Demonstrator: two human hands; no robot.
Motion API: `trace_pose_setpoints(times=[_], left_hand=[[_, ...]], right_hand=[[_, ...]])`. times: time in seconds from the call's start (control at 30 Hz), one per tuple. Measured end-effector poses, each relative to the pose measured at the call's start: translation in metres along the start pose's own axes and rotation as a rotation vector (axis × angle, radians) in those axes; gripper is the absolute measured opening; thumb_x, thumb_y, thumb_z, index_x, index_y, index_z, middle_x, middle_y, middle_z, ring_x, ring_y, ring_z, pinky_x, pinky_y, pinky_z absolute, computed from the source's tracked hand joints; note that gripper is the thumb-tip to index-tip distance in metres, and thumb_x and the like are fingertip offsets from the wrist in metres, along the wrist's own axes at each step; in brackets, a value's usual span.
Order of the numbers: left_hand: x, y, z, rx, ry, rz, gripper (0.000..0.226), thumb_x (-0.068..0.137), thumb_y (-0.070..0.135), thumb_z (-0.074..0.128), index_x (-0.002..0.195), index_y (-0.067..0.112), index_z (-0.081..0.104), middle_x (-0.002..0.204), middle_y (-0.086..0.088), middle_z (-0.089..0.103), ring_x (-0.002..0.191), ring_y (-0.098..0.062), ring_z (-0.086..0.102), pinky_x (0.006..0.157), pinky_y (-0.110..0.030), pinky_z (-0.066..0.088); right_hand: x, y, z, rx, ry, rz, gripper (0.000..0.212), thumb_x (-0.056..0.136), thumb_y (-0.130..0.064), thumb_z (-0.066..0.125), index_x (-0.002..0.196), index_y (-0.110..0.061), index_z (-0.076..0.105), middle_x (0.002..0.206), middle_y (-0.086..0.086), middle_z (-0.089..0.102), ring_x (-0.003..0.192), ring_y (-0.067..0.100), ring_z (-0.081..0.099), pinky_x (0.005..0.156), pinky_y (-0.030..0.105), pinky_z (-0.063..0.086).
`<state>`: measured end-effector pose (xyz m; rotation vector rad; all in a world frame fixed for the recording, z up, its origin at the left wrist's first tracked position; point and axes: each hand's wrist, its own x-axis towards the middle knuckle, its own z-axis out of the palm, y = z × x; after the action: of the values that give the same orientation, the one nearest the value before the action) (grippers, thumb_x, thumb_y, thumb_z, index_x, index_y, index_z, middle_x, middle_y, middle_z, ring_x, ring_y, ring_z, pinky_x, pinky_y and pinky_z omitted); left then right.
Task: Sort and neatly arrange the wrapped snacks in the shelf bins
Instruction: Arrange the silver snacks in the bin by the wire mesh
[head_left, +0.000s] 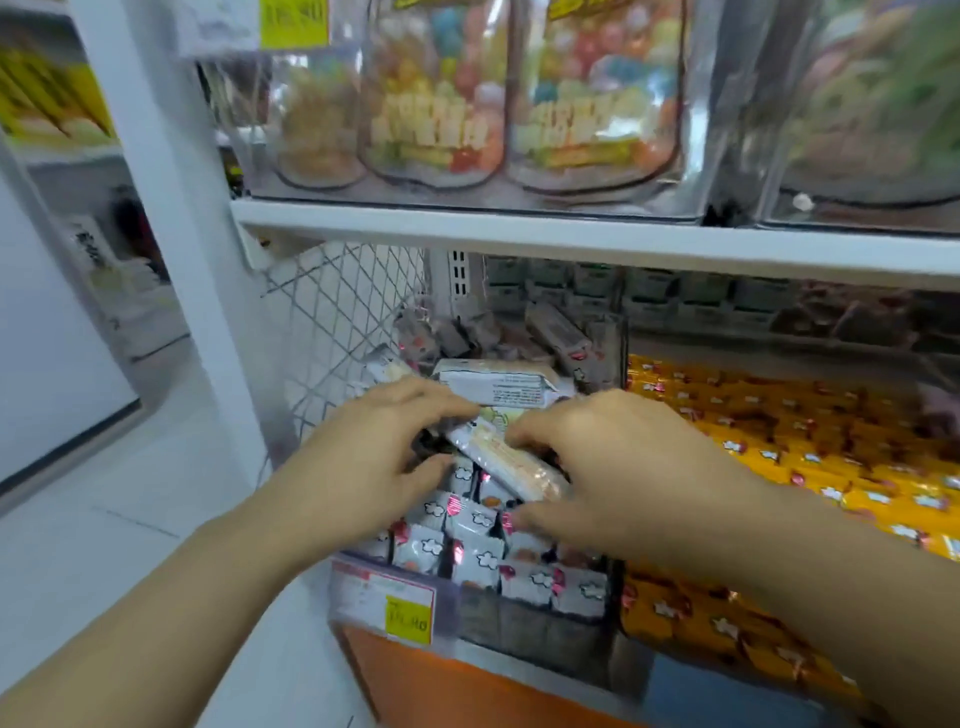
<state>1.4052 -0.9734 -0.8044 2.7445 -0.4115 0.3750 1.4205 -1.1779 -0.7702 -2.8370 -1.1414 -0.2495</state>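
A long pale clear-wrapped snack bar (511, 462) is being gripped by curled left hand (363, 457) and right hand (613, 467), above small white wrapped snacks (472, 551) in the near-left clear bin (524, 623).

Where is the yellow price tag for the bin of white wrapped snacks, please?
In the head view, the yellow price tag sits on the front lip of the bin, lower centre, below the white wrapped snacks and under the left hand.

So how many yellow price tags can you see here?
2: one yellow price tag at the top left above the candy bags, another on the front of the white-snack bin. Others may be hidden.
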Motion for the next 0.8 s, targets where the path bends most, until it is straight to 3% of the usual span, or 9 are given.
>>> trace_pose_setpoints(times=[0.1,0.2,0.27,0.33,0.43,0.53,0.6,0.73,0.8], left_hand=[[0.008,0.0,-0.003,-0.004,-0.054,0.023,0.046,0.086,0.024,0.064,0.128,0.039,0.051,0.126,0.023,0.045,0.114,-0.005,0.049,0.1,-0.035,0.042],[0.013,0.002,-0.005,-0.005,-0.062,0.063,0.05,0.087,0.029,0.063,0.132,0.04,0.046,0.128,0.025,0.042,0.113,-0.005,0.05,0.097,-0.032,0.042],[0.016,0.002,-0.007,-0.045,-0.019,0.083,0.052,0.086,0.031,0.063,0.134,0.041,0.044,0.126,0.025,0.042,0.11,-0.003,0.049,0.095,-0.03,0.043],[0.018,0.0,-0.01,-0.116,0.033,0.083,0.053,0.085,0.027,0.065,0.132,0.04,0.046,0.118,0.028,0.044,0.103,0.005,0.047,0.091,-0.019,0.041],[0.018,-0.003,-0.02,-0.29,0.114,0.06,0.052,0.083,0.019,0.068,0.126,0.042,0.05,0.11,0.031,0.048,0.101,0.016,0.045,0.087,-0.003,0.033],[0.005,-0.005,-0.032,-0.511,0.071,0.033,0.045,0.083,0.024,0.069,0.114,0.051,0.052,0.117,0.019,0.057,0.107,0.004,0.054,0.093,-0.024,0.045],[-0.008,-0.004,-0.041,-0.656,0.03,-0.004,0.039,0.082,0.026,0.068,0.111,0.049,0.055,0.111,0.012,0.063,0.101,-0.008,0.061,0.083,-0.033,0.052],[-0.036,-0.003,-0.057,-0.852,0.077,-0.096,0.031,0.086,0.02,0.065,0.108,0.041,0.058,0.1,-0.001,0.068,0.09,-0.023,0.067,0.082,-0.039,0.052],[-0.047,-0.005,-0.064,-0.922,0.132,-0.121,0.03,0.087,0.017,0.064,0.11,0.035,0.058,0.104,0.001,0.068,0.085,-0.02,0.069,0.084,-0.037,0.054]], right_hand=[[0.002,-0.003,0.005,-0.02,0.017,0.024,0.039,0.085,-0.045,0.058,0.12,-0.03,0.048,0.108,-0.004,0.061,0.099,0.022,0.054,0.083,0.034,0.047],[0.001,-0.001,-0.001,0.143,0.065,0.143,0.032,0.085,-0.035,0.055,0.117,-0.033,0.051,0.101,-0.007,0.062,0.093,0.014,0.054,0.078,0.032,0.05],[-0.002,-0.001,-0.011,0.282,0.114,0.226,0.026,0.085,-0.036,0.056,0.111,-0.036,0.056,0.094,-0.017,0.061,0.085,0.003,0.056,0.072,0.022,0.052],[-0.005,-0.001,-0.019,0.418,0.161,0.297,0.015,0.086,-0.034,0.059,0.1,-0.04,0.059,0.082,-0.024,0.056,0.075,-0.003,0.056,0.063,0.011,0.047],[-0.01,-0.004,-0.025,0.583,0.181,0.357,0.013,0.087,-0.032,0.06,0.097,-0.039,0.062,0.083,-0.022,0.059,0.07,-0.008,0.057,0.059,0.009,0.045],[-0.015,-0.013,-0.028,0.637,0.175,0.364,0.016,0.091,-0.03,0.056,0.103,-0.039,0.062,0.092,-0.014,0.066,0.079,0.002,0.063,0.073,0.024,0.053],[-0.018,-0.022,-0.031,0.672,0.173,0.36,0.017,0.093,-0.03,0.051,0.102,-0.042,0.06,0.091,-0.012,0.066,0.08,0.006,0.063,0.075,0.029,0.053],[-0.018,-0.045,-0.034,0.766,0.182,0.361,0.016,0.094,-0.033,0.049,0.1,-0.041,0.061,0.074,-0.012,0.064,0.073,0.012,0.06,0.071,0.028,0.048],[-0.015,-0.057,-0.035,0.791,0.187,0.352,0.015,0.093,-0.038,0.049,0.099,-0.041,0.063,0.072,-0.011,0.064,0.075,0.016,0.061,0.074,0.032,0.05]])
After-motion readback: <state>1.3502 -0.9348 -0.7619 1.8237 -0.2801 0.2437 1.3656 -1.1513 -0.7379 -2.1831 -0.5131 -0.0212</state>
